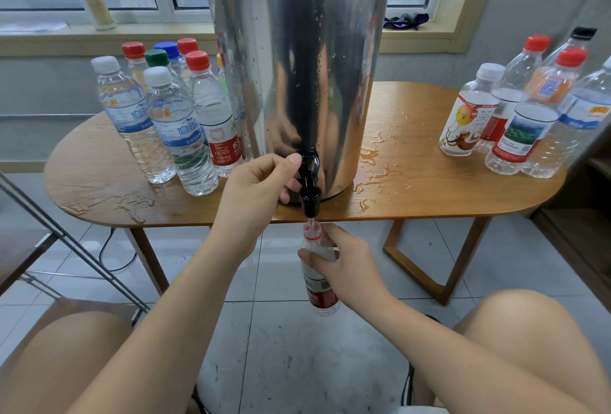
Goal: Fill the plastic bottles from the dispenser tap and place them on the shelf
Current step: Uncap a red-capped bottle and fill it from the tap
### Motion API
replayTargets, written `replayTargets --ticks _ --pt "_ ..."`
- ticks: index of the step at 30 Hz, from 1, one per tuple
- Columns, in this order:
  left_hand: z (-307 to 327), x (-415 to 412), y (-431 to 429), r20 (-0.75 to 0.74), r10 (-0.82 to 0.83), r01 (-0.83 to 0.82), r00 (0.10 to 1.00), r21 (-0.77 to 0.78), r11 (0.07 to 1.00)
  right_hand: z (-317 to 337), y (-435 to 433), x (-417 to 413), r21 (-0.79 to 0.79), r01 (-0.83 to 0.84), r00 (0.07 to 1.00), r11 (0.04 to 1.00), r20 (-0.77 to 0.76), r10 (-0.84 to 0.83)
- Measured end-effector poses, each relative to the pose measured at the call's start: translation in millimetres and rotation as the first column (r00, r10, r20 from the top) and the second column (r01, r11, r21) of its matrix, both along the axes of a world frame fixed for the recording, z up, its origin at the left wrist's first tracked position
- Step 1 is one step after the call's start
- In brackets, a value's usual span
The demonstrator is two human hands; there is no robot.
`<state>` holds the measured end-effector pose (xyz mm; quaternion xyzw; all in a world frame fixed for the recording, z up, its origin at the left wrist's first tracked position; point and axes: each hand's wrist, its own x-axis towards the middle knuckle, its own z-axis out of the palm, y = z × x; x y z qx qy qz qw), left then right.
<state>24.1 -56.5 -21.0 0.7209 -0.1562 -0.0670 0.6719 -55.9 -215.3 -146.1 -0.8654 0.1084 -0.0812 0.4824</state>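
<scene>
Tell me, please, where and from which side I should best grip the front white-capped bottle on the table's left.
Wrap your grip round the labelled middle of the front white-capped bottle, coming from the table's near edge. It stands upright at the front of its cluster, with a second white-capped bottle and a red-capped bottle close at its sides, so the front looks freest.

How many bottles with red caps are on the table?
5. Left of the dispenser: rear-left bottle, rear-middle bottle, front bottle. Right of it: back bottle, nearer bottle. Others may hide behind the dispenser.
</scene>
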Motion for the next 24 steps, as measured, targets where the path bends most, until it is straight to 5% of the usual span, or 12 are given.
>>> replayTargets --ticks 24 --pt "0.6 0.2 -0.5 0.010 0.011 -0.012 1.000 0.019 1.000 -1.4 2.5 1.7 0.117 0.010 1.000 0.993 -0.005 -0.010"
